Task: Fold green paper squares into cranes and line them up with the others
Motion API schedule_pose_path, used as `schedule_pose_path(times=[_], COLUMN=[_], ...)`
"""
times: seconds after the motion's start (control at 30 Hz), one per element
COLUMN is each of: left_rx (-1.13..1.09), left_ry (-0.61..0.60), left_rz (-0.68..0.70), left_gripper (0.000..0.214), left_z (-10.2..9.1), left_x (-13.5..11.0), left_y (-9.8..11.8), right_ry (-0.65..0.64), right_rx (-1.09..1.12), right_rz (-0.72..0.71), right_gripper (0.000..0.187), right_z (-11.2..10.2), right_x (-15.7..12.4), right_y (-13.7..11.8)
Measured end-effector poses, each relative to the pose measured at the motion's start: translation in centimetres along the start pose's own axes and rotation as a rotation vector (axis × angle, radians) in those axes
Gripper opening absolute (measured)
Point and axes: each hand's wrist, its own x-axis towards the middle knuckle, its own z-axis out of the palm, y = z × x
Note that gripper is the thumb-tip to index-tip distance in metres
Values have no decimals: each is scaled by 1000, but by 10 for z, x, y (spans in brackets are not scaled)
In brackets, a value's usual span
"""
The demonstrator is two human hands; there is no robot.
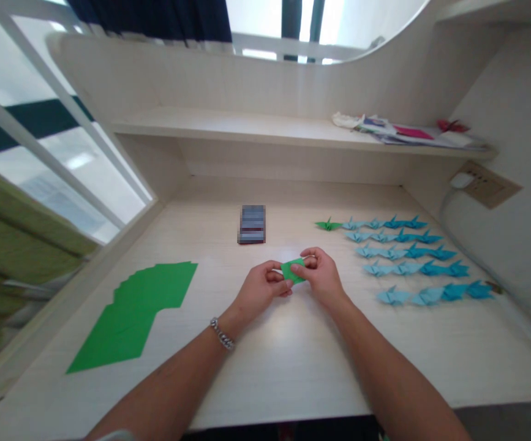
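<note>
A small folded square of green paper (287,269) is held a little above the desk, between both hands. My left hand (265,283) pinches its left side, thumb and fingers closed on it. From the other side my right hand (323,272) grips it, the thumb lying across its face. Sheets of green paper (130,321) lie fanned out on the desk to the left. On the right stand rows of blue paper cranes (405,252), and one green paper crane (328,225) sits at the left end of the back row.
A pixelated phone-like rectangle (252,224) lies on the desk (274,380) beyond my hands. Papers (412,131) rest on the shelf (247,130) above. A white plug (462,180) with a cable sits in the wall socket at right. White railings (54,116) border the left side.
</note>
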Motion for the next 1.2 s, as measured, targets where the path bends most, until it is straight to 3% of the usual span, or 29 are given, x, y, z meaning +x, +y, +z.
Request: schedule_pose_path(times=[0.1, 0.43, 0.63, 0.8, 1.03, 1.2], left_rx=[66, 159, 182, 167, 181, 167], left_ry=[-1, -66, 8, 71, 19, -5], left_rz=[24, 23, 32, 43, 35, 32], left_gripper=[35, 25, 30, 29, 29, 29], left_z=[-1, 1, -1, -2, -4, -2], left_x=[0, -1, 0, -1, 1, 2], left_y=[0, -1, 3, 6, 2, 0], right_ry=[-35, -12, -64, -94, -163, -125], right_rx=[10, -44, -19, -48, -134, -166], right_rz=[10, -26, 49, 46, 28, 41], right_gripper=[48, 35, 45, 39, 31, 26], right_z=[0, 3, 0, -2, -2, -4], right_x=[-1, -5, -3, 0, 1, 3], right_y=[-1, -4, -5, -1, 4, 5])
